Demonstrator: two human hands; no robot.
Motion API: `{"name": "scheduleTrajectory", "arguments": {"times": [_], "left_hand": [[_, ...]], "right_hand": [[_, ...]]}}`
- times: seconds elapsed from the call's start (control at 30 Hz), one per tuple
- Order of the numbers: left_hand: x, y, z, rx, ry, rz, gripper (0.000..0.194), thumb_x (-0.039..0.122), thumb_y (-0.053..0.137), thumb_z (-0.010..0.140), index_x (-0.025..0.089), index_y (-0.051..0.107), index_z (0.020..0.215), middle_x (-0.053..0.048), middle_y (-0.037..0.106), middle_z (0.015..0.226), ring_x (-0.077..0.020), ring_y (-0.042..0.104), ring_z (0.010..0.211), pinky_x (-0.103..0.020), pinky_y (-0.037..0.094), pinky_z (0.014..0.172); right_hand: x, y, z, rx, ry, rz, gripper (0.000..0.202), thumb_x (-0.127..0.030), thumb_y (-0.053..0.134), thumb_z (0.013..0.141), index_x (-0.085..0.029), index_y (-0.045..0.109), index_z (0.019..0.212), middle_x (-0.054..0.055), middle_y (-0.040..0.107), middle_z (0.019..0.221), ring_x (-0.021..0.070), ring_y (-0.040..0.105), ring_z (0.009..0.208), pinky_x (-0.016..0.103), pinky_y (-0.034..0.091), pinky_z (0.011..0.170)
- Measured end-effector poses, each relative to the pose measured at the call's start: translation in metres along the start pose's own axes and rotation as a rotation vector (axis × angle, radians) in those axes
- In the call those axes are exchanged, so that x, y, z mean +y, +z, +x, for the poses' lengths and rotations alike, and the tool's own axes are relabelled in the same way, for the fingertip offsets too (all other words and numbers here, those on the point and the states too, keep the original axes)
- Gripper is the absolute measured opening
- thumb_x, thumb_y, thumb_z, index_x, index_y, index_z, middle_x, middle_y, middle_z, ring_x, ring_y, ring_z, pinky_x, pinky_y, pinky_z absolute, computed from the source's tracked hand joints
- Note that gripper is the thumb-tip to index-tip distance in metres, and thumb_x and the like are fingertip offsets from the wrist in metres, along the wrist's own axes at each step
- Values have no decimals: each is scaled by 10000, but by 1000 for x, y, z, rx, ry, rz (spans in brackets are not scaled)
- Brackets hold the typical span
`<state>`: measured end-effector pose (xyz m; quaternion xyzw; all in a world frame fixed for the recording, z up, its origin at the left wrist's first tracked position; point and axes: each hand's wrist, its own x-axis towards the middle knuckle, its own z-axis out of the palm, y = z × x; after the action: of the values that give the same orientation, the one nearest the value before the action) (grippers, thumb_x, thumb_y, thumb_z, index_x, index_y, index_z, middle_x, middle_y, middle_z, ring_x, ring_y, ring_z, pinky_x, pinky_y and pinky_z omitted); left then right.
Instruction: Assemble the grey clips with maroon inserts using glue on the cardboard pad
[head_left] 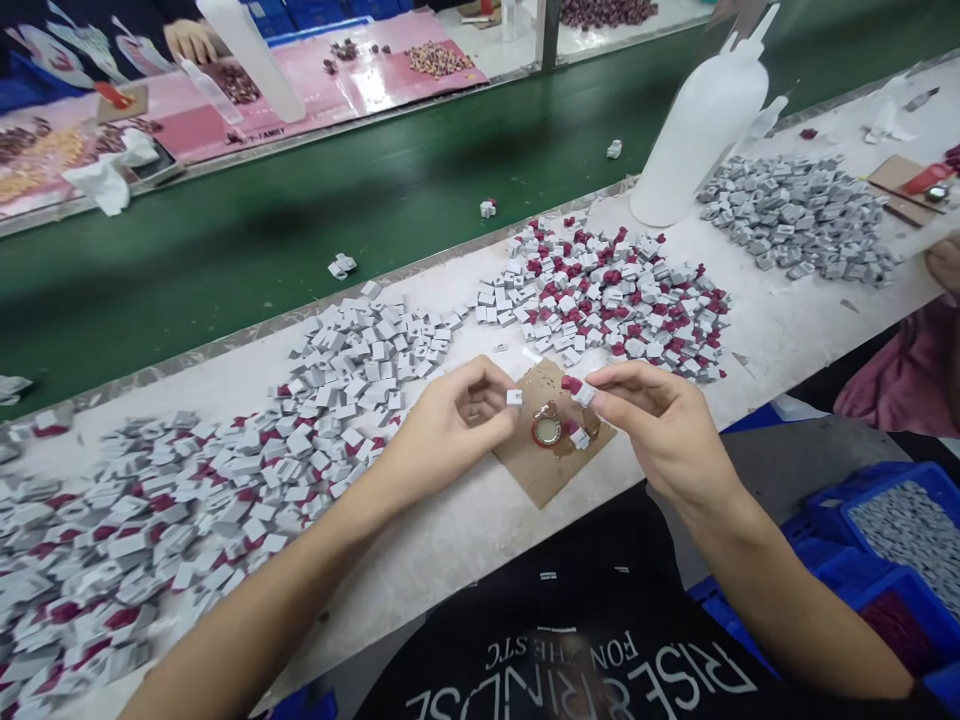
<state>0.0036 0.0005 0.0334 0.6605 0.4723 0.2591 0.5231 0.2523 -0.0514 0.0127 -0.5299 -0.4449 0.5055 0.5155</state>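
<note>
My left hand point(472, 415) pinches a small light-grey plastic piece point(514, 397) between thumb and fingertips. Opposite it, my right hand point(652, 410) grips a grey plastic piece with a dark-red part point(581, 390) at its tip. The two pieces are apart, above a brown cardboard square point(544, 485). On that card sit a small round metal-rimmed dish point(547, 428) and another grey piece point(579, 438), beside a wet brown patch. Behind my hands lies a heap of grey and dark-red pieces point(607, 290); a mostly grey heap point(367, 345) is behind my left hand.
Mixed pieces point(150, 540) cover the table's left side. A white squeeze bottle point(697, 140) stands at the green conveyor belt point(247, 250), which carries scattered pieces. Blue bins point(900, 520) are low at right. Another person's hand point(191, 42) is across the belt; another point(943, 262) is at right.
</note>
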Motion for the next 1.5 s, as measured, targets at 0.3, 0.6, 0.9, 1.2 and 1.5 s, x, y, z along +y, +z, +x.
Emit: {"name": "scheduleTrajectory", "arguments": {"times": [0.3,0.6,0.9,1.2,1.5], "left_hand": [[14,12,13,46,52,-424,317,446,997,868,242,848,1059,-62,859,950,-256,853,925,-390,723,914],[9,12,14,42,46,-432,268,422,973,907,245,871,1081,-83,893,1034,-283,874,999,-427,734,958],[3,8,7,9,108,-375,188,325,902,943,232,851,1098,-100,889,1113,-263,866,1033,-440,718,1010],[-8,-61,6,387,86,-111,237,381,893,881,231,800,1040,-103,854,1123,-270,814,1036,-399,680,936],[-28,-118,52,682,-110,-48,178,267,803,859,212,768,1025,-51,799,926,-207,756,819,-323,619,765]], "right_hand": [[-6,17,14,-42,-2,165,234,-483,962,911,-316,893,1060,47,910,1088,301,878,1023,502,748,937],[-3,18,17,-45,-50,69,242,-518,931,944,-307,921,1060,60,903,1074,290,873,990,450,749,872],[-24,19,25,-223,-61,14,238,-503,973,917,-294,954,1030,88,876,1015,260,845,843,382,731,697],[-33,77,132,-485,-154,-326,378,-288,763,1020,-252,832,1390,95,876,1184,265,847,995,428,721,872],[-15,216,272,-286,-165,-863,364,-347,788,1104,-209,740,1437,136,747,1472,310,750,1295,535,642,1116]]}}
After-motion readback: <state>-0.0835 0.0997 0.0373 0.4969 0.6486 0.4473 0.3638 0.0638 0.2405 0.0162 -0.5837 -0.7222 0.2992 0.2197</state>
